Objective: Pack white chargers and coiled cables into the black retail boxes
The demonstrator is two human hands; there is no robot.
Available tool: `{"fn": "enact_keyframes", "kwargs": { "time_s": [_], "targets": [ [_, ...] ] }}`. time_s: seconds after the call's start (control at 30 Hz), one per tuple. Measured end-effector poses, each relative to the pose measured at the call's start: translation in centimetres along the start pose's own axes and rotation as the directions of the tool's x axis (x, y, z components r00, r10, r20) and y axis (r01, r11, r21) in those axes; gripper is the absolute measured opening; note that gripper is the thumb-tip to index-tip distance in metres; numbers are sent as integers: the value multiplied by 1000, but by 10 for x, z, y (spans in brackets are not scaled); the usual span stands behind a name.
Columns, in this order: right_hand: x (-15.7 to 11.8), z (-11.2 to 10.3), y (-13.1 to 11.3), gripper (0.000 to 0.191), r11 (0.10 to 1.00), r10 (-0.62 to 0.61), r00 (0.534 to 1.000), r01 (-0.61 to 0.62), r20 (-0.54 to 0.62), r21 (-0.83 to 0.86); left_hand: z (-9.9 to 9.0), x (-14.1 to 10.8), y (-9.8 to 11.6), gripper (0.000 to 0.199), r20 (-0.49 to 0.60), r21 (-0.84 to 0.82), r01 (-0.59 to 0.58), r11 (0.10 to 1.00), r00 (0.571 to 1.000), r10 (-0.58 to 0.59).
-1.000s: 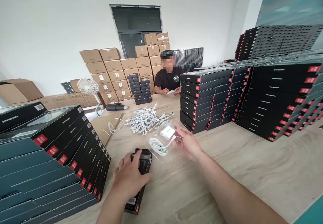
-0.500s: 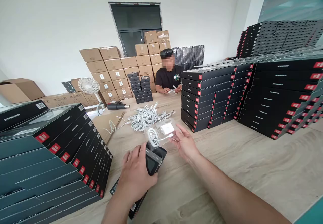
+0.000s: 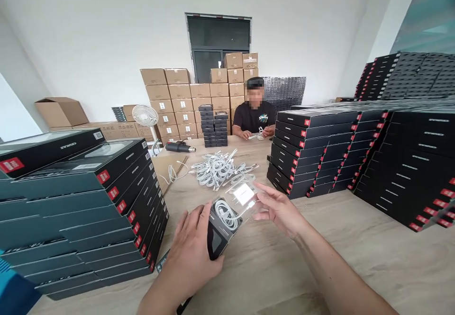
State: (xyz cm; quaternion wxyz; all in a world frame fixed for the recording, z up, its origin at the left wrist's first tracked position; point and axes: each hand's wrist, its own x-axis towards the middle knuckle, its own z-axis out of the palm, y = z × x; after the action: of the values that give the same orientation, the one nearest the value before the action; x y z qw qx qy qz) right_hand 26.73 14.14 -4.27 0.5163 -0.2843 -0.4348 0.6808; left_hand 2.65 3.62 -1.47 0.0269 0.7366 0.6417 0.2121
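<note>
- Head view, clock centred on the black box: I see the left hand gripping it from 8 o'clock, fingers close together along its left side, thumb at the near edge.
- Right hand, 2 o'clock: its fingers pinch the edge of the clear tray.
- Clear tray, 1 o'clock: it carries a white charger and a coiled cable; the coil overlaps the box's far end, though I cannot tell whether they touch.
- Cable pile, 12 o'clock, on the wooden table.
- Left stack of boxes, 9 o'clock; right stack, 2 o'clock.
- Heat gun, 11 o'clock; co-worker, near 1 o'clock, beyond the table.
</note>
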Motion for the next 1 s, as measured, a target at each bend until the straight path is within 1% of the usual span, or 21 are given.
{"fn": "enact_keyframes", "kwargs": {
  "time_s": [0.1, 0.2, 0.23, 0.3, 0.33, 0.4, 0.53, 0.57, 0.6, 0.63, 0.67, 0.7, 0.73, 0.77, 0.83, 0.87, 0.93, 1.0],
  "targets": [
    [-7, 0, -13, 52, 998, 65, 992, -65, 111, 1, -4, -6, 3, 100, 35, -133, -40, 990, 998, 45],
    [-11, 4, -19, 48, 987, 144, 966, -156, 216, 44, -5, -11, 7, 103, 74, -248, -88, 965, 991, 109],
    [-11, 5, -18, 47, 981, 154, 961, -176, 231, 78, -5, -12, 9, 102, 69, -279, -100, 955, 990, 124],
    [-10, 8, -14, 44, 977, 144, 965, -174, 220, 120, -6, -12, 11, 103, 37, -319, -125, 939, 989, 144],
    [-10, 9, -11, 42, 982, 129, 970, -154, 207, 109, -6, -12, 11, 103, 20, -327, -133, 936, 989, 148],
    [-12, 10, -4, 39, 993, 108, 970, -116, 217, 23, -5, -12, 11, 103, -2, -324, -141, 936, 989, 148],
    [-22, 14, 1, 38, 978, 185, 922, -137, 341, -159, -2, -12, 11, 104, 3, -362, -181, 915, 981, 195],
    [-25, 16, 0, 40, 972, 205, 913, -147, 352, -186, -1, -12, 12, 105, 2, -383, -193, 904, 978, 210],
    [-27, 19, -1, 41, 970, 205, 916, -143, 346, -197, 2, -13, 14, 105, -8, -405, -196, 893, 977, 211],
    [-29, 21, -3, 41, 974, 177, 930, -119, 322, -193, 5, -13, 17, 105, -33, -429, -191, 883, 980, 195],
    [-30, 24, -5, 39, 981, 119, 953, -70, 280, -180, 9, -13, 21, 106, -75, -457, -180, 871, 984, 164],
    [-30, 27, -7, 37, 985, 39, 974, 0, 224, -170, 14, -13, 24, 107, -121, -491, -167, 855, 985, 123],
    [-30, 29, -9, 35, 982, -52, 985, 80, 166, -172, 19, -13, 28, 110, -165, -531, -156, 833, 983, 79],
    [-30, 31, -10, 34, 967, -141, 984, 161, 112, -196, 24, -13, 31, 114, -199, -571, -150, 807, 979, 41],
    [-29, 33, -11, 31, 907, -293, 955, 291, 39, -306, 33, -12, 34, 118, -229, -643, -150, 751, 974, -1],
    [-29, 34, -11, 30, 865, -355, 935, 338, 23, -371, 37, -11, 34, 116, -232, -674, -154, 723, 973, -8],
    [-30, 34, -10, 30, 781, -451, 892, 404, 18, -476, 40, -11, 30, 102, -232, -724, -163, 671, 973, -14],
    [-32, 36, -10, 31, 713, -512, 858, 450, 39, -537, 39, -11, 23, 88, -219, -745, -157, 649, 976, -16]
  ]
}}
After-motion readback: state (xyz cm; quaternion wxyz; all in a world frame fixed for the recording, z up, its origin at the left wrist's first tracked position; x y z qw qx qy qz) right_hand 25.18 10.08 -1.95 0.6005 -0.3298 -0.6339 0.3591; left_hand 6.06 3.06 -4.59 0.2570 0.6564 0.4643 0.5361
